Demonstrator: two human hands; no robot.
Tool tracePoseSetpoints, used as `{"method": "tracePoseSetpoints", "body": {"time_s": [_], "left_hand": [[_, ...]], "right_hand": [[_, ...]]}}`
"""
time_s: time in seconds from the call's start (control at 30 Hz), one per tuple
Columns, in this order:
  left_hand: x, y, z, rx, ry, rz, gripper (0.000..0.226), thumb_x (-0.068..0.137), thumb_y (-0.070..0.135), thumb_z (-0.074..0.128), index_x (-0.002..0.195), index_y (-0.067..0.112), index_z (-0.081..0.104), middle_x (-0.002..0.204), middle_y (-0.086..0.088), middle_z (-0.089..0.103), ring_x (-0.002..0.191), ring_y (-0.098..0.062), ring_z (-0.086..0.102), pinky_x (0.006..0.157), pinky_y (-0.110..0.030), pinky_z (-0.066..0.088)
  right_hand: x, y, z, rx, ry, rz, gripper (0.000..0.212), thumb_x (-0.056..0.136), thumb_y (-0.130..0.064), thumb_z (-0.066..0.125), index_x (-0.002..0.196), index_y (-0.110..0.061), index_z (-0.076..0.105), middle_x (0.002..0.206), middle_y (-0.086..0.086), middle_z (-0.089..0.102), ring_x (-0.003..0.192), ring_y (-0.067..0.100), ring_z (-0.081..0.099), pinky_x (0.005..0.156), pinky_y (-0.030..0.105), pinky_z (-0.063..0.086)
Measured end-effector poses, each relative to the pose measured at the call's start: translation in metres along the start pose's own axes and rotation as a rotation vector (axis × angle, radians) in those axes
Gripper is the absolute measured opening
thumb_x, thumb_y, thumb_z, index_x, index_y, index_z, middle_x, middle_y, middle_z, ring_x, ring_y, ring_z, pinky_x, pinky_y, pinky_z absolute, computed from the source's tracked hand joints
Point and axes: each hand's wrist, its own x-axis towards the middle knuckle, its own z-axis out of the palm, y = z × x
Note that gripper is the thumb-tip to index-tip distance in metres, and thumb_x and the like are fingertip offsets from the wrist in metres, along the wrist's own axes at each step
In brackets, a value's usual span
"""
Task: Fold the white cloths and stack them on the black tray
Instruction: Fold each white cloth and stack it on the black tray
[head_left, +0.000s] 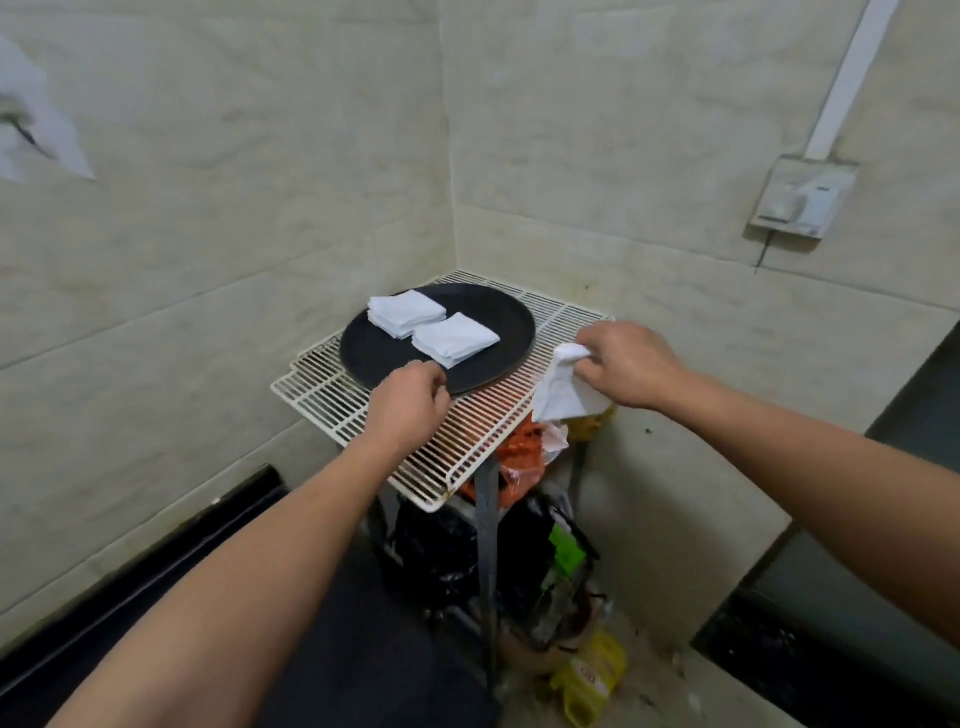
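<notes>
Head view: both forearms stretched forward over rack. Left hand palm down at near rim of tray, fingers curled; grip on rim unclear. Right hand at rack's right edge, fingers pinching cloth, which hangs crumpled. Two folded stacks side by side on tray.

White wire rack, bags beneath

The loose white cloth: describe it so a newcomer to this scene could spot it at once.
Find the white wire rack in the tiled corner, bearing the black tray. At the rack's right edge the right hand grips the loose white cloth. Unlike the two folded stacks on the tray, it hangs crumpled.
</notes>
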Motion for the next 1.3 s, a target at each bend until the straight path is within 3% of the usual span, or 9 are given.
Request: {"method": "tracePoseSetpoints", "body": {"time_s": [0.1,0.23,0.37,0.57,0.7,0.83,1.1,1.3], "left_hand": [[0.042,-0.002,0.014,0.023,-0.027,-0.037,0.016,0.09,0.026,0.053,0.098,0.016,0.063,0.097,-0.002,0.061,0.087,-0.02,0.057,0.069,-0.034,0.045],[0.077,-0.011,0.035,0.085,-0.091,-0.081,0.016,0.09,0.028,0.052,0.096,0.017,0.062,0.1,-0.005,0.059,0.092,-0.024,0.055,0.08,-0.04,0.048],[0.102,-0.023,0.055,0.123,-0.086,-0.173,0.021,0.091,0.03,0.051,0.102,0.016,0.062,0.103,-0.006,0.057,0.096,-0.026,0.054,0.084,-0.042,0.047],[0.106,-0.034,0.077,0.059,-0.085,-0.395,0.021,0.091,0.027,0.055,0.104,0.013,0.061,0.105,-0.006,0.057,0.102,-0.024,0.053,0.085,-0.039,0.048],[0.111,-0.026,0.083,0.066,-0.008,-0.533,0.022,0.091,0.027,0.055,0.107,0.014,0.063,0.109,-0.005,0.057,0.105,-0.024,0.051,0.088,-0.04,0.048],[0.111,-0.012,0.093,0.173,-0.008,-0.578,0.026,0.091,0.03,0.053,0.111,0.017,0.062,0.112,-0.003,0.053,0.104,-0.023,0.049,0.088,-0.04,0.046],[0.11,-0.013,0.097,0.184,-0.013,-0.601,0.026,0.09,0.032,0.053,0.112,0.02,0.062,0.113,-0.001,0.052,0.105,-0.02,0.047,0.089,-0.038,0.045],[0.112,-0.02,0.093,0.129,0.007,-0.571,0.024,0.091,0.031,0.054,0.111,0.02,0.063,0.11,0.0,0.052,0.103,-0.019,0.048,0.087,-0.037,0.045]], "right_hand": [[0.047,0.011,-0.007,0.017,0.043,-0.022,0.014,0.087,-0.026,0.054,0.074,-0.025,0.048,0.082,0.002,0.058,0.076,0.023,0.052,0.059,0.028,0.03],[0.099,0.021,-0.007,0.052,0.053,-0.075,0.007,0.088,-0.029,0.053,0.081,-0.028,0.051,0.082,-0.003,0.054,0.075,0.018,0.049,0.063,0.028,0.034],[0.156,0.025,0.001,0.097,-0.036,-0.14,0.01,0.089,-0.029,0.05,0.084,-0.023,0.057,0.082,-0.002,0.056,0.075,0.019,0.051,0.061,0.029,0.034],[0.224,0.018,0.024,0.121,-0.176,-0.388,0.02,0.09,-0.025,0.048,0.091,-0.011,0.063,0.093,0.004,0.062,0.085,0.024,0.053,0.068,0.033,0.04],[0.264,0.011,0.032,0.111,-0.276,-0.57,0.021,0.091,-0.02,0.045,0.077,-0.007,0.054,0.082,0.005,0.056,0.079,0.026,0.051,0.063,0.034,0.034],[0.294,0.002,0.053,0.139,-0.4,-0.696,0.028,0.09,-0.021,0.045,0.065,-0.01,0.044,0.072,0.009,0.055,0.074,0.031,0.053,0.067,0.041,0.042],[0.328,-0.026,0.093,0.08,-0.536,-0.738,0.032,0.092,-0.021,0.044,0.061,-0.015,0.041,0.068,-0.004,0.044,0.074,0.023,0.046,0.063,0.032,0.032],[0.352,-0.042,0.114,0.066,-0.607,-0.7,0.028,0.09,-0.018,0.043,0.062,-0.014,0.04,0.069,-0.001,0.045,0.075,0.024,0.046,0.057,0.031,0.03]]}}
